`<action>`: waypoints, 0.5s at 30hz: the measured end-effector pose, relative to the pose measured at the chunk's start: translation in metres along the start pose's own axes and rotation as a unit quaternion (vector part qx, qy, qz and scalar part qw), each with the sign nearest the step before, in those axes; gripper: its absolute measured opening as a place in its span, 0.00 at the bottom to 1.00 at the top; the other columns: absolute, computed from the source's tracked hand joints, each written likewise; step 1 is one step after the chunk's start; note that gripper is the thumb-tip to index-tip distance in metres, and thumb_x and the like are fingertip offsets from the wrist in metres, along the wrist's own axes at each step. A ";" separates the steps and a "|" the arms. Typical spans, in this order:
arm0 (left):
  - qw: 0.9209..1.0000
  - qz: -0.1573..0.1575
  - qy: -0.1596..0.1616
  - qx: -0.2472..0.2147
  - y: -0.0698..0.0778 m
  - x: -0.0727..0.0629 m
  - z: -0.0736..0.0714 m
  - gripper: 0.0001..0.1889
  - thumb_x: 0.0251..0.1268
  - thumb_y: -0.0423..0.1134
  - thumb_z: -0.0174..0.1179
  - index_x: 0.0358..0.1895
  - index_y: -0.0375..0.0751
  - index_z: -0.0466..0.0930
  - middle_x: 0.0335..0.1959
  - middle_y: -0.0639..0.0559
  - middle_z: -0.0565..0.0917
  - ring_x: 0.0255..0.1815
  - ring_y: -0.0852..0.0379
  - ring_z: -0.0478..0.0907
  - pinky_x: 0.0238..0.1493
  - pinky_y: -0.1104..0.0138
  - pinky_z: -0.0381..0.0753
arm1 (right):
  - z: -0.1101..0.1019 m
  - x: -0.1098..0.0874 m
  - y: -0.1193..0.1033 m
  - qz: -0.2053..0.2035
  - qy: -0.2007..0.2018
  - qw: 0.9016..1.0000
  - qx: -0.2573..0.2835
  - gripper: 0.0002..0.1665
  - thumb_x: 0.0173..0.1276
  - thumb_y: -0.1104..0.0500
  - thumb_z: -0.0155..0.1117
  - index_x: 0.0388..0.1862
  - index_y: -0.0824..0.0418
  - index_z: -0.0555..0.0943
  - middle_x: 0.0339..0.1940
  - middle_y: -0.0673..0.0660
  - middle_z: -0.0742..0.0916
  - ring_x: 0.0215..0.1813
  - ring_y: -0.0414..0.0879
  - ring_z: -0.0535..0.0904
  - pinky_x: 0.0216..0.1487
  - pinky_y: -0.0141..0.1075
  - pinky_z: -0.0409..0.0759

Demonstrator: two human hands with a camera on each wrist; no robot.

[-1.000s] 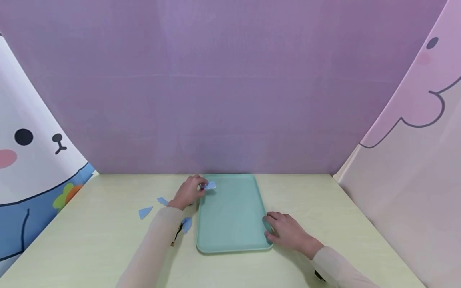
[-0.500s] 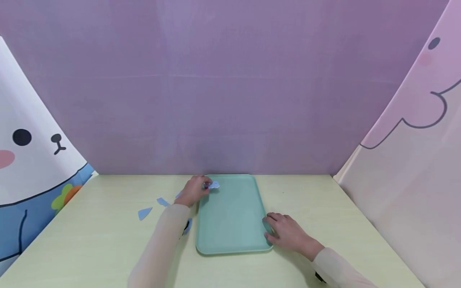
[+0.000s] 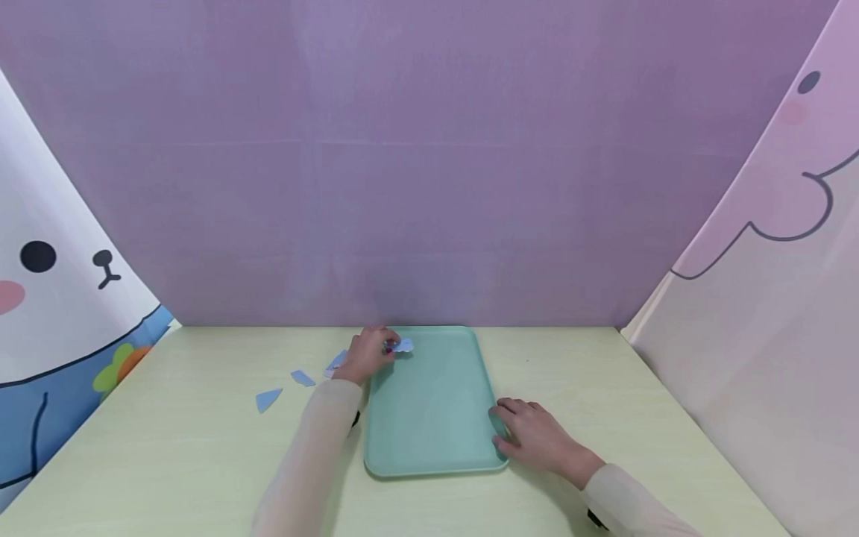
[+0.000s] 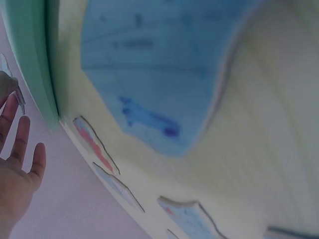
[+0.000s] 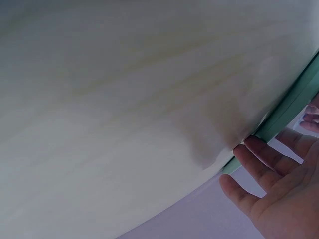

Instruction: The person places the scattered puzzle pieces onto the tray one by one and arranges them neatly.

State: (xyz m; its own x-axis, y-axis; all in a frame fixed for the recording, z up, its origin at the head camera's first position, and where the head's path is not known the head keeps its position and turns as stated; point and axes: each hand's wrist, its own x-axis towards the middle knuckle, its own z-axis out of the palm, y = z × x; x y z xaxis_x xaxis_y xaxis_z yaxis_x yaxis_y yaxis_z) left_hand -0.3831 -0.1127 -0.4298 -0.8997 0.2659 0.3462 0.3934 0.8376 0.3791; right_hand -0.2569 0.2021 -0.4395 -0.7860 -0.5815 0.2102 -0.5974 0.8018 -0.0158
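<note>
My left hand (image 3: pixel 366 355) pinches a small, flat, pale blue puzzle piece (image 3: pixel 405 345) over the far left corner of a mint green tray (image 3: pixel 432 418). The left wrist view shows only an edge of that piece (image 4: pixel 21 99), between thumb and fingers. Against the tray's right rim, near the front, rests my right hand (image 3: pixel 533 436). Its fingertips (image 5: pixel 239 149) touch the tray's side in the right wrist view, the fingers spread and only slightly bent.
Left of the tray lie more blue pieces: a pointed one (image 3: pixel 268 400), a narrow one (image 3: pixel 303 378) and one (image 3: pixel 334 364) partly behind my left hand. A large blue piece (image 4: pixel 149 74) fills the left wrist view's top. A purple backdrop (image 3: pixel 429 164) rises behind the table.
My left hand has moved a little to the right over the tray with the puzzle piece. Its forearm now covers the piece beside the tray. The right hand stays on the rim.
</note>
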 end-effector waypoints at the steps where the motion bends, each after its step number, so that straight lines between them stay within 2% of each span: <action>1: 1.000 -0.004 -0.003 0.003 0.000 0.000 0.001 0.12 0.50 0.34 0.65 0.41 0.45 0.83 0.37 0.52 0.80 0.40 0.50 0.75 0.39 0.53 0.74 | 0.000 0.000 0.000 0.000 -0.001 1.000 0.001 0.25 0.60 0.48 0.60 0.52 0.61 0.76 0.52 0.61 0.80 0.54 0.54 0.76 0.51 0.50 0.74; 9: 1.000 -0.015 -0.002 0.026 0.000 0.001 0.005 0.11 0.50 0.34 0.65 0.40 0.47 0.83 0.37 0.53 0.81 0.41 0.49 0.74 0.42 0.51 0.71 | -0.001 0.000 -0.001 0.008 -0.008 1.000 0.004 0.25 0.60 0.48 0.60 0.52 0.61 0.76 0.53 0.60 0.79 0.55 0.54 0.76 0.51 0.51 0.73; 15: 0.999 -0.024 -0.003 0.026 -0.001 0.002 0.007 0.11 0.50 0.34 0.65 0.39 0.46 0.83 0.36 0.53 0.80 0.42 0.49 0.73 0.44 0.50 0.70 | -0.001 -0.001 -0.002 0.004 -0.007 1.000 0.004 0.25 0.60 0.48 0.60 0.52 0.61 0.76 0.52 0.61 0.80 0.54 0.54 0.76 0.51 0.50 0.74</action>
State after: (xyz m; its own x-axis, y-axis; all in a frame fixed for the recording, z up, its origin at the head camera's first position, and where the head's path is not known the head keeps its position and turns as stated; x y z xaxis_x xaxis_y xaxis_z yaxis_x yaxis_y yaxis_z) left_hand -0.3868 -0.1098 -0.4353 -0.9188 0.2274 0.3225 0.3391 0.8731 0.3504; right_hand -0.2551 0.2013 -0.4384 -0.7929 -0.5766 0.1970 -0.5919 0.8057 -0.0243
